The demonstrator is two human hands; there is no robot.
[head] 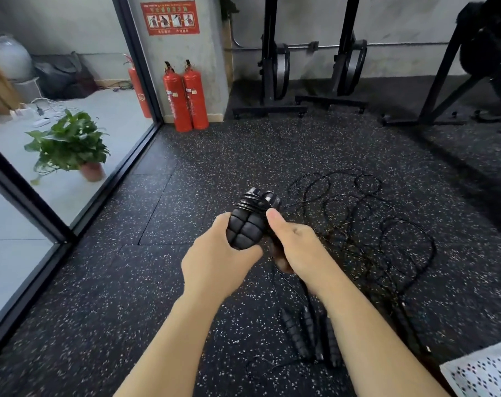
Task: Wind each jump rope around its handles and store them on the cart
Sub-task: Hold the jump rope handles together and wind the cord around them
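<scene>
My left hand [215, 259] grips a pair of black ribbed jump rope handles [245, 227] held side by side, with several turns of thin black rope wound round their top end [250, 203]. My right hand [293, 242] holds the right side of the bundle, thumb pressed against the handles. Loose black rope [381, 224] lies in tangled loops on the floor to the right. More black handles [308, 333] lie on the floor between my forearms. No cart is in view.
Speckled black rubber floor [163, 282]. Three red fire extinguishers [186, 98] stand at a pillar ahead. A glass wall [71, 196] with a potted plant [71, 144] behind it runs along the left. Black gym machine frames [301, 104] line the back. A white patterned cloth [484, 373] shows bottom right.
</scene>
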